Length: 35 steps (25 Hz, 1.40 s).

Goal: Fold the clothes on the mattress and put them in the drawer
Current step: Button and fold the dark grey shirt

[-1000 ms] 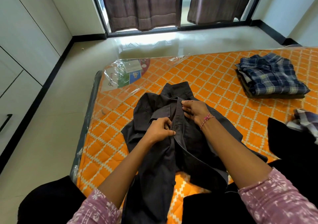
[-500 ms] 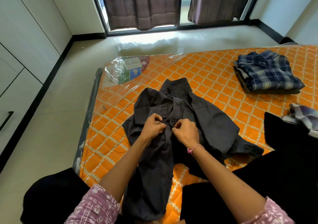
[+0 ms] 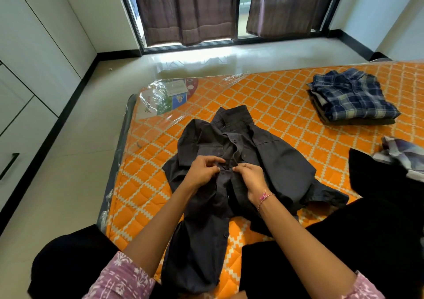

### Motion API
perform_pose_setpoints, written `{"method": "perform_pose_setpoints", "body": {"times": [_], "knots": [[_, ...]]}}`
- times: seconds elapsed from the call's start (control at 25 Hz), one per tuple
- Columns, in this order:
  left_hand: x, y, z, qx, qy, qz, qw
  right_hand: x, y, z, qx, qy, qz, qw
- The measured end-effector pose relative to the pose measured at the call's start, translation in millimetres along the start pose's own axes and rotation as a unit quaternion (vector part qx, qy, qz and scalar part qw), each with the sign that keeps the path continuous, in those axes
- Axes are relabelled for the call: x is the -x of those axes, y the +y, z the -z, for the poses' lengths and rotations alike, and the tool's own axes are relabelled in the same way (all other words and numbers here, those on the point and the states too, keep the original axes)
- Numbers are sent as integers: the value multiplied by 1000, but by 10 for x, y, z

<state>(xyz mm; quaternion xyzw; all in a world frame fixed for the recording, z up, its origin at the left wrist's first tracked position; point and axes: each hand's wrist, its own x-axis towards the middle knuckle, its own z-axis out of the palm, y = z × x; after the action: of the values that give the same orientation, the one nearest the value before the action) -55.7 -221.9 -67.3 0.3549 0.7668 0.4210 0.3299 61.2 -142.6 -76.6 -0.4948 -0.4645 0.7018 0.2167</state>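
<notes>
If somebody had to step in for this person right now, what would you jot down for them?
Left hand and right hand both pinch the front edges of the dark shirt, apparently at its buttons.
The shirt lies spread, unfolded, on the orange mattress.
Done: a folded pile topped by a blue checked shirt sits at the far right.
Left: fold the dark shirt, then the loose clothes at the right edge, and put everything in the drawer.

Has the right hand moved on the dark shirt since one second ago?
Yes. The right hand moved down the dark shirt, away from its collar, toward the person.
</notes>
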Motion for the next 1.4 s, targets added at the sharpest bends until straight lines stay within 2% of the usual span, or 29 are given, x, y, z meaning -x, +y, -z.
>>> {"method": "perform_pose_setpoints", "body": {"times": [0.12,0.2,0.28,0.4,0.48,0.56,0.72,0.84,1.0,1.08,1.2,1.28,1.36,1.4], "knots": [[72,48,51,-45,-11,-73,996,58,15,-21,25,-57,27,998],[94,32,68,-62,2,-68,996,62,-6,-10,1,-73,6,997],[112,21,19,-64,36,-27,997,65,-9,-12,-6,-77,1,997],[120,33,-129,-1,87,57,995,80,4,-30,5,-64,5,998],[95,50,-177,44,85,106,990,82,-2,-23,34,-53,13,998],[87,85,-168,44,79,128,988,77,-25,7,71,-47,20,996],[108,180,-172,-144,122,75,979,99,-37,31,117,-44,45,991],[155,271,-233,-146,160,30,976,129,-43,25,191,-30,100,976],[172,333,-266,-99,198,40,974,134,-140,104,225,-25,135,965],[187,374,-280,-151,213,21,965,143,-205,142,250,7,152,956],[216,475,-301,-271,234,-28,933,173,-278,119,246,31,156,956],[190,514,-320,-214,225,-1,951,199,-283,81,238,18,145,960],[140,523,-334,-32,193,85,977,220,-240,71,220,13,132,966],[136,526,-343,52,178,125,975,229,-212,76,197,9,125,972]]}}
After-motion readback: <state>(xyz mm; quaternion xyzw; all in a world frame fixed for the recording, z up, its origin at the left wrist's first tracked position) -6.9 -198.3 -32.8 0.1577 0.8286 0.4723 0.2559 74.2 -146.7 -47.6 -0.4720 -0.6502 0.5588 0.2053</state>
